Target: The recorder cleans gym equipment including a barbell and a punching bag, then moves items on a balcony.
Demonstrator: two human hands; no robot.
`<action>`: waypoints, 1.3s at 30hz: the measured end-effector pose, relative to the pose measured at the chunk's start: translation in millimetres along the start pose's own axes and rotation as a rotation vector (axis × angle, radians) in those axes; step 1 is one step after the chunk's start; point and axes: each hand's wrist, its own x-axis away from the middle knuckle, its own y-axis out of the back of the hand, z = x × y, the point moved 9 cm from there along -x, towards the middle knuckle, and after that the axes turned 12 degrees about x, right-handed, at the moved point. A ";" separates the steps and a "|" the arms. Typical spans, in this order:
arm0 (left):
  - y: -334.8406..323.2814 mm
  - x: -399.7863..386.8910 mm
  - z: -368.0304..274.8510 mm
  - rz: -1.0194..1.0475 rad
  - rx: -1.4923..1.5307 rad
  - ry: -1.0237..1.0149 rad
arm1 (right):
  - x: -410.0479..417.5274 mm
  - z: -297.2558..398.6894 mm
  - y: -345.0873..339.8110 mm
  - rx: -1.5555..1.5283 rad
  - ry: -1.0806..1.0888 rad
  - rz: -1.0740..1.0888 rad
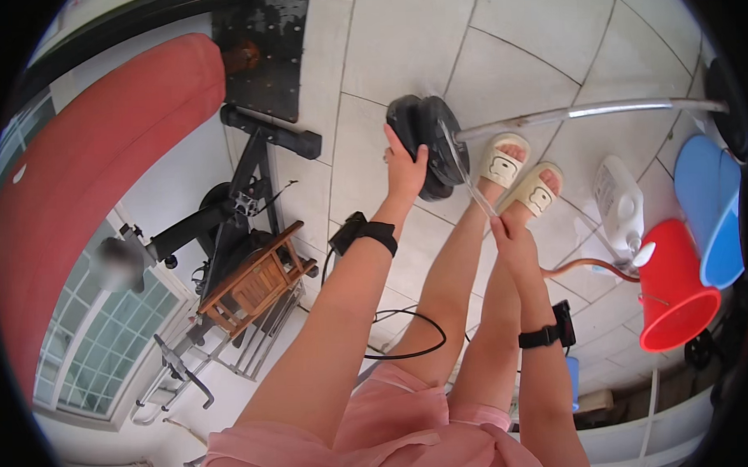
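Observation:
The black weight plates sit at the near end of a metal barbell bar above the tiled floor. My left hand holds the rim of the outer plate, thumb and fingers spread on it. My right hand is closed near my shin; a brown hose passes behind its wrist and seems to end in the grip, though the hose end is hidden. From the fingertips a clear, shiny stream, apparently water, runs to the face of the plates.
My sandalled feet stand close beside the plates. To the right are a white jug, a red bucket and a blue bucket. Exercise equipment, a wooden folding chair and a red punching bag are left.

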 end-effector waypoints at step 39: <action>12.9 -20.6 32.5 -0.046 0.510 0.249 | 11.7 17.1 -22.6 0.077 0.045 0.187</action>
